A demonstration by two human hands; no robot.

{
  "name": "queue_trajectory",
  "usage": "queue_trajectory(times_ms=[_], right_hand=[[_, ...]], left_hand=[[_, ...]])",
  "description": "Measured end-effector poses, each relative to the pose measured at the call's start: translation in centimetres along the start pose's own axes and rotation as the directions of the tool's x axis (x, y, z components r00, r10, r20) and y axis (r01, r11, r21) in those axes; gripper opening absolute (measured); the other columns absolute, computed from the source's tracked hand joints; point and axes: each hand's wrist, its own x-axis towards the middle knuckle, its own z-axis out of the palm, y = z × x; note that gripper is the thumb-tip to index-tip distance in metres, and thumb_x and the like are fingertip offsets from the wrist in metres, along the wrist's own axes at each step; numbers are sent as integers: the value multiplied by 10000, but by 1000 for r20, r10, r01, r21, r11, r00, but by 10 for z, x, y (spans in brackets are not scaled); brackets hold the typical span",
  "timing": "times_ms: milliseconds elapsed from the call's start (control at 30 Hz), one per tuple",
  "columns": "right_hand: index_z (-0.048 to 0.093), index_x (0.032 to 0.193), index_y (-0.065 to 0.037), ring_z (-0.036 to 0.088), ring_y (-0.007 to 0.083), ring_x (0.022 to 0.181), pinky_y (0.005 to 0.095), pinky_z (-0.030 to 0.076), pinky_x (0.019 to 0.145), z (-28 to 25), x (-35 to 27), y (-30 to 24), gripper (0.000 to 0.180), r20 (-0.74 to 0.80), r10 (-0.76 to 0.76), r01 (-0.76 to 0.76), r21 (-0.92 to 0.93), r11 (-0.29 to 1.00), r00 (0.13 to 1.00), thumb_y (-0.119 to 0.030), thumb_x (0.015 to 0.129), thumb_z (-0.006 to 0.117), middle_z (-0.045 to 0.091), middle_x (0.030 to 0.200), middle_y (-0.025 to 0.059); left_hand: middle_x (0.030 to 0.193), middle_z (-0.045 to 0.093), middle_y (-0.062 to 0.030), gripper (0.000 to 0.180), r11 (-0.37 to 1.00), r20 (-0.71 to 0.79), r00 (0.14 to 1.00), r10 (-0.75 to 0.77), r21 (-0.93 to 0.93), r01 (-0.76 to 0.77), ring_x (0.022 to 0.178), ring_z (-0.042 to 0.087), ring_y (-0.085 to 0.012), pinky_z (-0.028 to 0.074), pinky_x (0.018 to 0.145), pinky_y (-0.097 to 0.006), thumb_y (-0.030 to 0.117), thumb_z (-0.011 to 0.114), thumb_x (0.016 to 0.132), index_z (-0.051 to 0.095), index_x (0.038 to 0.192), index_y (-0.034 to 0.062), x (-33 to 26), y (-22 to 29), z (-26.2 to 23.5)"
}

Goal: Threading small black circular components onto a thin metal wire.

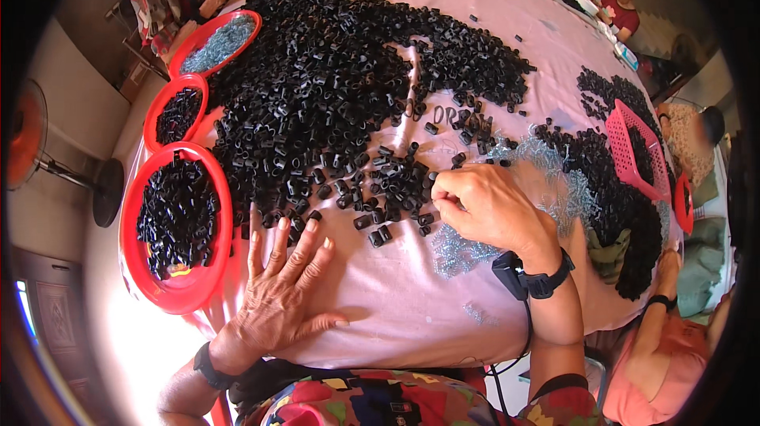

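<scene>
My left hand point(285, 291) lies with its fingers spread on the pink cloth point(396, 291), its fingertips touching the near edge of a wide heap of small black hollow plastic pieces point(309, 77). Curled fingers and thumb close my right hand point(492, 208) beside a looser cluster of the black pieces point(392, 184). Whatever its fingertips hold is hidden. Under and beyond that hand are scattered small, shiny, pale blue-grey pieces point(459, 256), perhaps springs. To the left of my left hand, a red oval tray point(226, 188) holds more black pieces.
Two more red trays, one with black pieces point(180, 113) and one with pale pieces point(220, 44), line the left edge. A pink basket point(625, 145) stands at the right by another black heap point(613, 188). Other people sit around the table, one close by point(661, 363).
</scene>
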Motion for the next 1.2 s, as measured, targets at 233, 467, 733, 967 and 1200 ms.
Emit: queue_trajectory(times_ms=[233, 467, 733, 967, 1200], right_hand=[[665, 805, -25, 720, 413, 723, 497, 572, 669, 6, -1, -8, 96, 79, -13, 5, 99, 995, 997, -73, 889, 669, 703, 745, 209], [663, 829, -20, 722, 404, 790, 502, 570, 710, 5, 4, -8, 76, -27, -50, 51, 72, 996, 998, -68, 884, 681, 720, 796, 191], [660, 834, -28, 713, 384, 806, 487, 569, 732, -4, 4, -12, 70, -41, -58, 60, 64, 996, 998, -69, 880, 695, 715, 806, 170], [653, 856, -38, 701, 357, 792, 470, 563, 715, -7, 3, -15, 70, -53, -64, 69, 89, 994, 996, -61, 878, 716, 696, 797, 140], [701, 928, -48, 685, 316, 755, 420, 548, 688, -8, 7, -15, 92, -103, -44, 57, 127, 990, 994, -36, 858, 760, 701, 808, 118]], left_hand=[[1765, 237, -191, 1060, 985, 12, 992, -128, -115, 128, 1626, 136, -491, -9, 1253, -706, 828, 525, 921, 374, 1665, 89, -21, -11, 7], [1406, 638, -200, 589, 987, -358, 933, -33, -157, -25, 1376, 570, -405, 351, 1150, -577, 276, 845, 860, 662, 1378, 64, 28, 1, -18], [917, 646, -61, 208, 936, -384, 920, 73, -293, -196, 874, 651, -284, 516, 792, -413, 135, 793, 862, 740, 1060, 104, 95, 28, -6], [974, 652, -107, 217, 920, -303, 951, 61, -353, -172, 907, 656, -330, 563, 787, -436, 114, 792, 861, 751, 1073, 92, 109, 24, -1], [973, 733, -124, 259, 494, -237, 951, -199, -862, -111, 785, 724, -204, 571, 679, -324, 119, 694, 1041, 712, 1287, 42, 108, 12, -6]])
